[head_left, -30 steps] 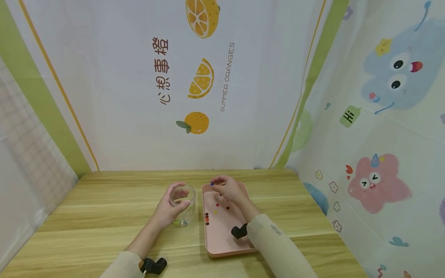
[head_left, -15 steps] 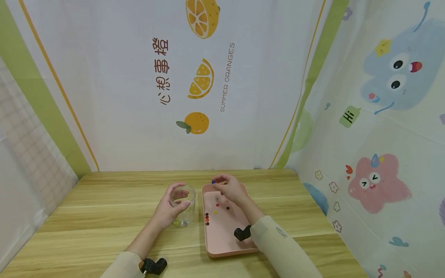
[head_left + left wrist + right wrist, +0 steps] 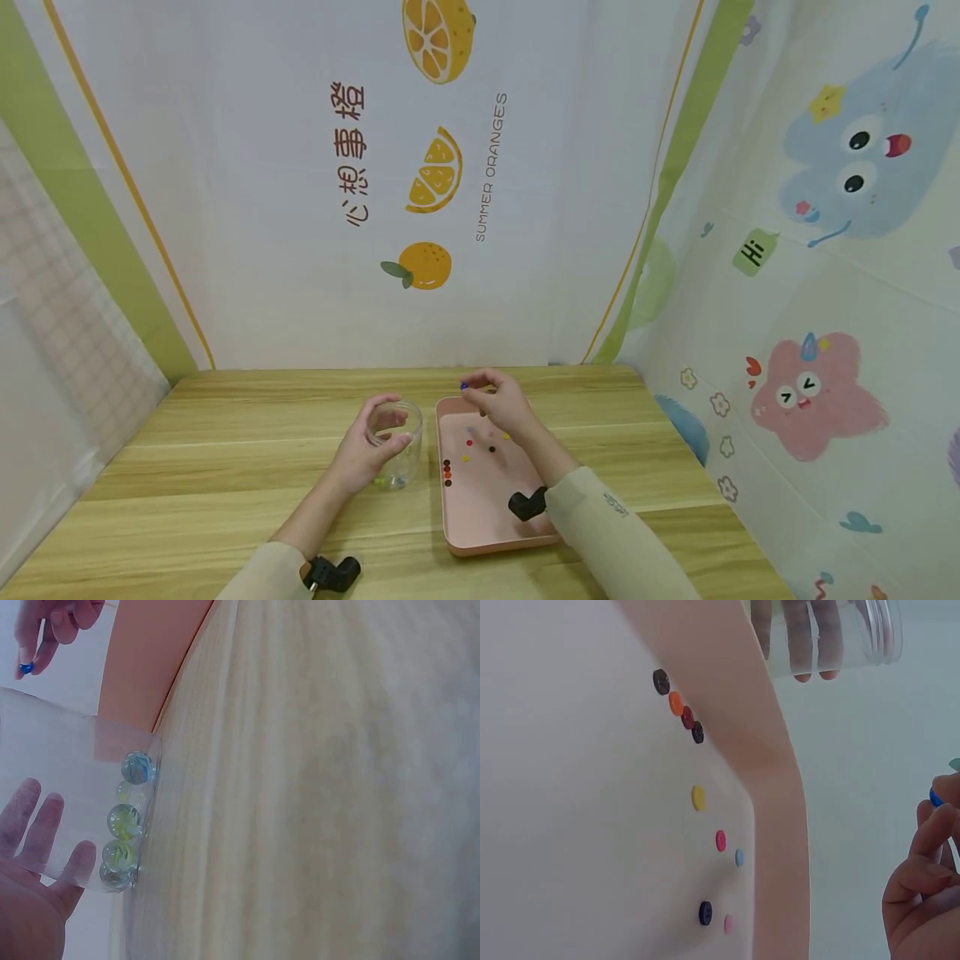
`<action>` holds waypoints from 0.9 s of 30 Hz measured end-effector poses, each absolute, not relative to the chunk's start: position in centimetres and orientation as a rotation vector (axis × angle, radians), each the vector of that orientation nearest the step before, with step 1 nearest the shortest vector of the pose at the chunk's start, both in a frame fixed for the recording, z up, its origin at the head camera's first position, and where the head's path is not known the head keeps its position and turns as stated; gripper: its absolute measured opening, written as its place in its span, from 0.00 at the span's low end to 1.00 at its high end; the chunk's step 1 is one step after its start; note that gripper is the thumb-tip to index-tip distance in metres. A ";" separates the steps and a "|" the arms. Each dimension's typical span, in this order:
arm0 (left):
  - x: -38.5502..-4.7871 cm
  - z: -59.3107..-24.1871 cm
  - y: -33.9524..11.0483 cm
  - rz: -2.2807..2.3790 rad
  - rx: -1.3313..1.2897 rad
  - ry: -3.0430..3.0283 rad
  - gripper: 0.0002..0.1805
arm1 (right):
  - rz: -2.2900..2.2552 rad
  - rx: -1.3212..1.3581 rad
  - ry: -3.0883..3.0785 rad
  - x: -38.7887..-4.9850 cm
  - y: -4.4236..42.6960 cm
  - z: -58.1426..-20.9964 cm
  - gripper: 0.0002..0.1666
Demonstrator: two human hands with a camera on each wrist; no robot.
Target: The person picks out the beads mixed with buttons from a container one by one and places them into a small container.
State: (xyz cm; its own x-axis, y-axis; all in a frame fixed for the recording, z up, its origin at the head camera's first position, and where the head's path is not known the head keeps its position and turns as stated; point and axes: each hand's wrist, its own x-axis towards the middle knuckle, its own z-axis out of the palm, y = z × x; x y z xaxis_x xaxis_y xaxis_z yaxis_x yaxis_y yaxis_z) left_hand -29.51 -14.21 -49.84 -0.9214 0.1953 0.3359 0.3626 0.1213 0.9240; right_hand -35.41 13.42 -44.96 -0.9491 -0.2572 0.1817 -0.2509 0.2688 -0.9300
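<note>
My left hand (image 3: 365, 450) is curled round a clear jar (image 3: 408, 454) standing on the table. Several glass marbles (image 3: 124, 822) with coloured swirls lie at its bottom. Over the far end of the pink tray (image 3: 487, 517), my right hand (image 3: 498, 406) pinches a small, shiny, round blue piece (image 3: 27, 668) between thumb and fingertips; whether it is a button or a bead I cannot tell. Several buttons lie in the tray, among them a yellow button (image 3: 698, 797), a red-pink button (image 3: 721, 841) and a dark button (image 3: 706, 913).
A short row of dark, orange and red buttons (image 3: 447, 473) lies along the tray's left wall. The jar stands just left of the tray on the wooden table (image 3: 225, 467). A printed cloth (image 3: 270, 250) hangs behind the table, another at the right.
The right hand has moved a little away and to the right with the blue piece, uncovering another yellow button in the tray. The left hand and jar have stayed in place.
</note>
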 end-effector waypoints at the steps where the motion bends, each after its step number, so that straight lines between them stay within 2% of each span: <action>1: -29.5 -49.8 -14.2 -1.918 -0.567 -2.248 0.36 | -1.837 -0.508 2.492 -35.4 13.4 -44.9 0.13; 27: -29.7 -50.0 -14.2 -1.916 -0.556 -2.265 0.35 | -1.855 -0.589 2.410 -34.1 11.5 -42.1 0.18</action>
